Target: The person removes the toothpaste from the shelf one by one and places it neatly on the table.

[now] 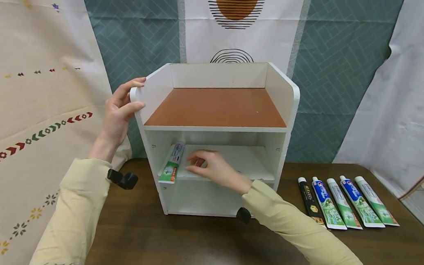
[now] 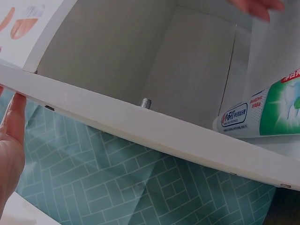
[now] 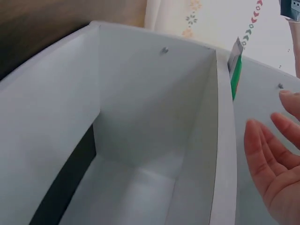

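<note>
A white shelf unit (image 1: 211, 129) with a brown top board stands on the table. My left hand (image 1: 119, 108) grips the upper front edge of its left side panel, fingers over the edge and thumb lower down. A green-and-white toothpaste tube (image 1: 173, 164) lies on the middle shelf (image 1: 232, 162) against the left side, crimped end toward the front; its cap end shows in the left wrist view. Just right of the tube, my right hand (image 1: 214, 167) is at the middle shelf, fingers loosely bent and holding nothing. In the right wrist view the right hand's fingers (image 3: 255, 145) are spread apart from the thumb.
To the right of the unit, several toothpaste tubes lie side by side on the dark wooden table (image 1: 161, 251): a black tube (image 1: 310, 201), blue-and-green tubes (image 1: 361, 202) and white-and-green ones (image 1: 377, 201). Below the middle shelf is a lower compartment (image 1: 202, 199). Patterned cloths (image 1: 344, 65) hang behind.
</note>
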A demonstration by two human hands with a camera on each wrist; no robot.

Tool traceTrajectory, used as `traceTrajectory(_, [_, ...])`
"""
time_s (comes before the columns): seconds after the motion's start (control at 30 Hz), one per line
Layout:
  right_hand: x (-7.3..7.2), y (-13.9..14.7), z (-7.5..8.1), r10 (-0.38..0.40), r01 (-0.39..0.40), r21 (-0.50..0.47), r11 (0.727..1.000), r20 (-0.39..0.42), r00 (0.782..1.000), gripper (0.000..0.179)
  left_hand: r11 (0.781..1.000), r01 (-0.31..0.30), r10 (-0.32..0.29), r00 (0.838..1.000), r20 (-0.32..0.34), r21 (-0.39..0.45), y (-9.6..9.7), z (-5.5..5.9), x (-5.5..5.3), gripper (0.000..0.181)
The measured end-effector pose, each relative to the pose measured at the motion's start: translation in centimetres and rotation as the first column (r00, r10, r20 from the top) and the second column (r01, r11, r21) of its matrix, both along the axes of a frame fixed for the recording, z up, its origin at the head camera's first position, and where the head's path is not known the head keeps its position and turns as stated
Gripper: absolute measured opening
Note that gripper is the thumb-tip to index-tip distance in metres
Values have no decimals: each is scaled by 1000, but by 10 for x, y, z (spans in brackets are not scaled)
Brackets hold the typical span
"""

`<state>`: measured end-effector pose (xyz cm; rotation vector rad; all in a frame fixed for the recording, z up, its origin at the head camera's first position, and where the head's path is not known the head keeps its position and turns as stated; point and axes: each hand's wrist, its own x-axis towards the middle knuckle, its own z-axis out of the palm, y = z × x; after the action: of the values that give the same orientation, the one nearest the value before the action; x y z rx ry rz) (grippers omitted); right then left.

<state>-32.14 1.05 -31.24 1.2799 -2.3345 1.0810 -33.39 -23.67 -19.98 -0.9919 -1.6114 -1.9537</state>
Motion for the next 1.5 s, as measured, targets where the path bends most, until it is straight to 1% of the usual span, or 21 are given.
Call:
traceTrajectory(0.2, [-4,-22,1,6,-12,45,999,132,991,26,1000,-2,2,1000,8,-3,-1,-1,0,35])
traceTrajectory(0.3, [-7,-32,0,-9,-1,59,998,164,986,26,1000,-8,8,1000,10,-3,-1,0,1,35])
traceTrajectory(0.47, [-7,-44,-2,-60,44,101,994,160,985,27,1000,-5,6,1000,8,-4,-1,0,1,35])
traceTrajectory(0.6, [-5,-53,1,-112,89,141,986,164,980,27,1000,-1,1,1000,5,-10,0,0,0,35])
traceTrajectory(0.8, [2,-67,10,-183,149,233,961,133,974,27,1000,5,-5,1000,2,-5,0,0,0,36])
traceTrajectory(0.83, [3,-70,11,-200,163,245,956,138,970,27,1000,4,-4,1000,2,-5,0,0,0,36])
traceTrajectory(0.97, [8,-78,16,-268,216,250,944,197,943,25,1000,-5,5,1000,2,-1,0,-1,0,35])
traceTrajectory(1.07, [10,-84,18,-289,236,209,949,279,916,23,1000,-22,22,1000,-2,-1,-2,-1,1,34])
traceTrajectory(1.13, [10,-86,17,-274,232,156,960,370,888,24,1000,-28,28,1000,1,-6,-1,-2,0,34])
traceTrajectory(1.2, [10,-87,16,-263,240,109,965,457,849,26,999,-33,33,999,3,-20,-1,-3,0,33])
traceTrajectory(1.27, [9,-86,15,-255,250,80,965,518,817,28,999,-33,33,999,8,-27,0,-3,0,33])
traceTrajectory(1.3, [9,-85,15,-253,254,72,964,536,806,29,999,-32,33,999,9,-27,1,-3,0,33])
traceTrajectory(1.4, [8,-83,15,-250,252,74,965,556,793,29,999,-33,33,999,3,-19,1,-3,0,34])
traceTrajectory(1.43, [9,-81,16,-236,242,68,968,570,787,30,1000,-27,27,1000,3,-11,1,-3,1,34])
traceTrajectory(1.5, [9,-77,18,-198,216,44,975,612,766,31,1000,-21,21,1000,0,-7,0,-2,1,34])
